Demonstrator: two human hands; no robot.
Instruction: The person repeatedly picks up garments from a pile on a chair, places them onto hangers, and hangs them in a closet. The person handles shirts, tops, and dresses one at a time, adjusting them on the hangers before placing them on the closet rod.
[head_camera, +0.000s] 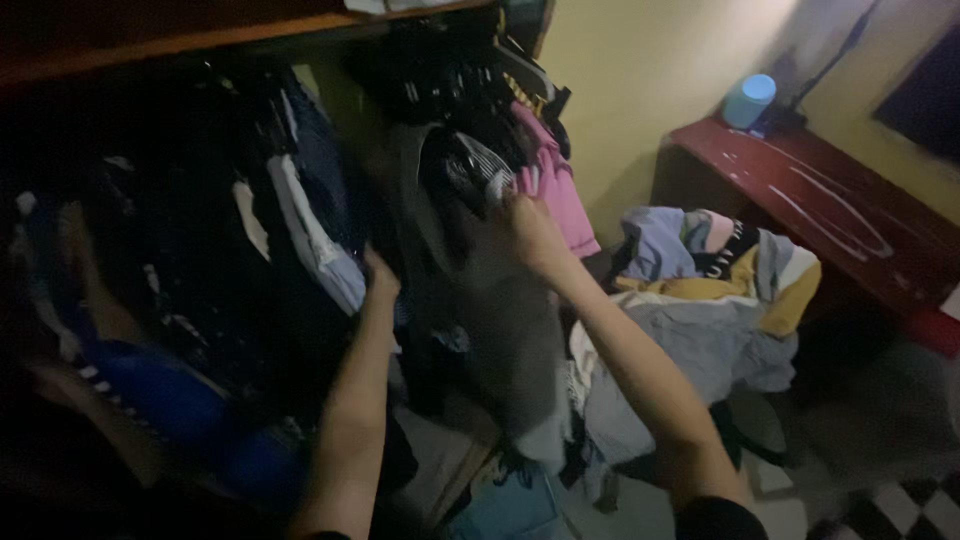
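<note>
We see the right hand (533, 228) gripping the top of a grey garment (510, 340), which hangs straight down, its long axis vertical, at the centre of the scene before a crowded rack of dark hanging clothes (200, 250). The left hand (381, 278) presses into those clothes; we cannot tell its grip. A heap of laundry (710, 310) lies right, near a red table (840, 215).

Two bare hands are counted: one left hand (380, 278), one right hand (530, 228). One pink garment (560, 190) is seen hanging. One heap of mixed clothes (700, 310) is listed. One red surface (830, 210) and one blue cylindrical container (749, 100) are recorded.
</note>
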